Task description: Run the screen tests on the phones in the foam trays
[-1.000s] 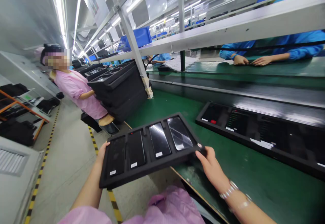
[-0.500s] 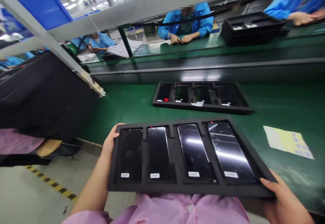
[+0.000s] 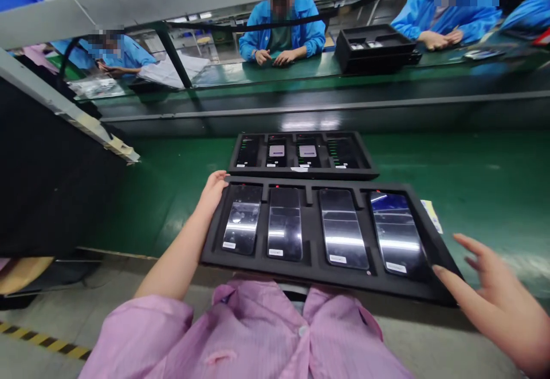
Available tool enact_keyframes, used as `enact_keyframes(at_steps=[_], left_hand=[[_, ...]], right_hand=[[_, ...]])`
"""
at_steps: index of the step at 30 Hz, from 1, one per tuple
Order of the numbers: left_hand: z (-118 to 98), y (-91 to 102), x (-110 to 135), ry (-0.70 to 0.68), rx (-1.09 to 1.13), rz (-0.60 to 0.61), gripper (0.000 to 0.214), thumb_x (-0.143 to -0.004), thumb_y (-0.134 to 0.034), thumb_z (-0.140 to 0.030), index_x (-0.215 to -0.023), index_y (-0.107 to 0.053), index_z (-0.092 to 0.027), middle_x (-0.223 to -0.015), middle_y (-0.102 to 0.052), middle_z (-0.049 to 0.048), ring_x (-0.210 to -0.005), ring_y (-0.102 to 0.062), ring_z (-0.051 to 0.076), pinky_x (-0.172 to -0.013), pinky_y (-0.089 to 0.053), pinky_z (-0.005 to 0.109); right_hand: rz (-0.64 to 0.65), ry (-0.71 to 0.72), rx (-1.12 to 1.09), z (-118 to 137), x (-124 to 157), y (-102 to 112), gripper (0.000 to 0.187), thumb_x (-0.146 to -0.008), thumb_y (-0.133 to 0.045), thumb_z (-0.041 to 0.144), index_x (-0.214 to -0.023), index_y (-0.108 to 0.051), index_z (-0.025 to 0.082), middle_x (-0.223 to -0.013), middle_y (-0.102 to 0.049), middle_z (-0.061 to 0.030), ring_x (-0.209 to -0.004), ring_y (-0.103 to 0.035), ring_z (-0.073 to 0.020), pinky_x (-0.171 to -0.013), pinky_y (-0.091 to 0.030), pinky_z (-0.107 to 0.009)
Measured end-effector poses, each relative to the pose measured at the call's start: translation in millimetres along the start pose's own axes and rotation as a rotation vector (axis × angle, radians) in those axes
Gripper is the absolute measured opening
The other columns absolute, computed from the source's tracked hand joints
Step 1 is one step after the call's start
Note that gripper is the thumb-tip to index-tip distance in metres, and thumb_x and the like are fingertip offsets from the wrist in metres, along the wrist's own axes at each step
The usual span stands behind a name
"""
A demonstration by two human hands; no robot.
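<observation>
A black foam tray (image 3: 262, 267) lies low at the front of the green bench, close to my body. Several dark-screened smartphones sit in its slots, among them one smartphone (image 3: 339, 224) with a white label at its lower end. My left hand (image 3: 213, 193) grips the tray's far left corner. Beside the right edge, my right hand (image 3: 494, 287) has its fingers spread, the thumb tip at the tray's rim. Right behind stands a second black tray (image 3: 266, 173) of smartphones, some with lit screens showing green text or a white pop-up.
Yellow-and-white paper (image 3: 432, 216) is partly covered by the near tray. A metal post (image 3: 98, 133) and black cloth (image 3: 38, 167) stand at left. Across the bench (image 3: 163, 196), co-workers in blue sit by a black box (image 3: 373, 52).
The near tray has gone down and forward onto the bench, close against the far tray. My right hand has loosened from its edge. Pop-ups now show on two far phones.
</observation>
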State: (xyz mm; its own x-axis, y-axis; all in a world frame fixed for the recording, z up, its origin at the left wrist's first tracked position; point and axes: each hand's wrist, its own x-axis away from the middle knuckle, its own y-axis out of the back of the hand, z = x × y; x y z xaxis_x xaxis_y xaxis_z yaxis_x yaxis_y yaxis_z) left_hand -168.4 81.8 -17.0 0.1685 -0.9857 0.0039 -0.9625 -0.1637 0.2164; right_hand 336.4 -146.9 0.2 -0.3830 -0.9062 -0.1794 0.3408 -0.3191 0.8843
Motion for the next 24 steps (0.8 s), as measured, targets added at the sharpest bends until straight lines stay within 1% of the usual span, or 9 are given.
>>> enact_keyframes(at_steps=[2,3,5,7,10,13,16,20,24], left_hand=[[-17,4.1,16,-0.123,-0.126,0.024,0.053,-0.072,-0.065,-0.027,-0.125,-0.064,-0.021,-0.140,-0.065,0.0105,-0.146,-0.050,0.031,-0.131,-0.029,0.050],[-25,4.8,26,-0.220,-0.228,0.077,0.055,-0.076,-0.068,-0.027,-0.130,-0.063,-0.021,-0.146,-0.061,0.0107,-0.150,-0.045,0.030,-0.134,-0.024,0.049],[-38,1.4,46,-0.462,-0.529,0.268,0.058,-0.086,-0.067,-0.029,-0.142,-0.058,-0.021,-0.156,-0.055,0.0124,-0.155,-0.040,0.031,-0.135,-0.022,0.052],[-45,-7.9,60,-0.619,-0.801,0.462,0.062,-0.094,-0.062,-0.031,-0.154,-0.049,-0.022,-0.165,-0.046,0.0144,-0.158,-0.036,0.033,-0.134,-0.024,0.056],[-45,-25.6,67,-0.615,-0.997,0.585,0.067,-0.097,-0.061,-0.032,-0.160,-0.043,-0.020,-0.172,-0.037,0.0165,-0.161,-0.030,0.038,-0.133,-0.026,0.060],[-42,-36.2,66,-0.564,-1.080,0.543,0.062,-0.099,-0.056,-0.030,-0.159,-0.046,-0.022,-0.172,-0.037,0.0155,-0.161,-0.029,0.041,-0.131,-0.022,0.069],[-39,-35.7,64,-0.514,-1.055,0.511,0.062,-0.097,-0.047,-0.020,-0.158,-0.044,-0.023,-0.171,-0.040,0.0133,-0.162,-0.030,0.038,-0.130,-0.015,0.075],[-30,-27.4,58,-0.488,-0.930,0.548,0.065,-0.092,-0.045,-0.015,-0.157,-0.041,-0.016,-0.171,-0.039,0.0166,-0.163,-0.028,0.034,-0.134,-0.018,0.067],[-36,-29.5,61,-0.512,-0.839,0.502,0.060,-0.095,-0.049,-0.021,-0.154,-0.044,-0.016,-0.168,-0.041,0.0188,-0.162,-0.030,0.034,-0.133,-0.025,0.063]], right_hand=[[0.010,0.148,0.019,10,-3,-2,0.073,-0.087,-0.050,0.070,-0.136,-0.059,0.017,-0.137,-0.068,-0.0217,-0.124,-0.068,-0.0427,-0.106,-0.058,-0.056],[0.037,0.213,0.039,17,-3,-6,0.073,-0.090,-0.048,0.070,-0.137,-0.058,0.015,-0.136,-0.068,-0.0229,-0.126,-0.066,-0.0435,-0.110,-0.055,-0.058],[0.066,0.314,0.125,32,-1,-17,0.076,-0.095,-0.042,0.070,-0.140,-0.057,0.010,-0.134,-0.067,-0.0258,-0.132,-0.061,-0.0465,-0.113,-0.051,-0.062],[0.032,0.347,0.225,43,0,-29,0.079,-0.099,-0.035,0.068,-0.144,-0.053,0.005,-0.137,-0.064,-0.0300,-0.139,-0.053,-0.0501,-0.115,-0.047,-0.067],[-0.023,0.310,0.243,51,-2,-42,0.077,-0.101,-0.034,0.064,-0.145,-0.053,0.005,-0.139,-0.061,-0.0309,-0.144,-0.048,-0.0506,-0.116,-0.044,-0.069],[-0.027,0.254,0.133,49,-7,-42,0.071,-0.099,-0.040,0.067,-0.138,-0.059,0.010,-0.138,-0.063,-0.0278,-0.143,-0.049,-0.0490,-0.118,-0.042,-0.069],[0.006,0.195,0.006,49,-8,-38,0.060,-0.100,-0.041,0.065,-0.131,-0.063,0.019,-0.137,-0.066,-0.0226,-0.145,-0.048,-0.0466,-0.118,-0.043,-0.069],[0.021,0.163,0.072,59,-5,-35,0.063,-0.097,-0.045,0.066,-0.135,-0.062,0.019,-0.135,-0.066,-0.0229,-0.149,-0.041,-0.0513,-0.117,-0.038,-0.076],[0.018,0.147,0.008,61,-7,-33,0.059,-0.096,-0.047,0.065,-0.129,-0.065,0.019,-0.111,-0.072,-0.0204,-0.147,-0.045,-0.0475,-0.115,-0.045,-0.069]])
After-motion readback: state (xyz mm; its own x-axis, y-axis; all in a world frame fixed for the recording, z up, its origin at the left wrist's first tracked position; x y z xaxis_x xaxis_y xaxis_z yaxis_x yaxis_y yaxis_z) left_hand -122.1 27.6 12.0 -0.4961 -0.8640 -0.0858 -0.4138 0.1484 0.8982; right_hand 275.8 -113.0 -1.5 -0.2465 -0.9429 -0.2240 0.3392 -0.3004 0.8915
